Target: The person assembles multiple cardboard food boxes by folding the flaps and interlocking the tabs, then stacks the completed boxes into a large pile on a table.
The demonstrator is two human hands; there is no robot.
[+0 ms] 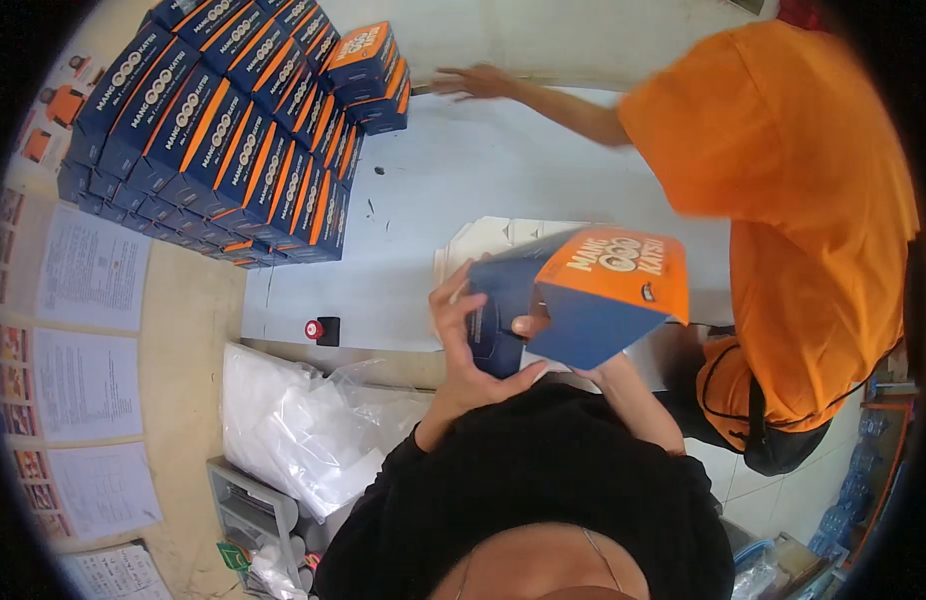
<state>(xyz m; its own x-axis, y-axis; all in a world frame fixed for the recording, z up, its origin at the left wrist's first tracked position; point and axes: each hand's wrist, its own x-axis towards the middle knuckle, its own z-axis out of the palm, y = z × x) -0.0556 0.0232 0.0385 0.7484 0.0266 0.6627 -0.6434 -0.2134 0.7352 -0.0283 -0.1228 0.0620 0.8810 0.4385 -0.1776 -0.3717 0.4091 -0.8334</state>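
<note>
In front of my chest I hold a blue and orange cardboard food box [593,310], tilted, with its orange panel facing up and right. My left hand [463,335] grips its left end, fingers curled round the blue side and thumb low near the bottom edge. My right hand [615,378] supports it from below on the right; most of its fingers are hidden by the box. A fingertip shows at an opening in the blue side. White flat cardboard pieces [495,236] lie on the table just behind the box.
Many matching boxes [213,140] are stacked at the table's far left. A red-topped stamp [315,328] stands on the pale table [423,180]. White plastic bags [293,420] lie near left. A person in an orange shirt [753,120] stands at right, one arm stretched over the table.
</note>
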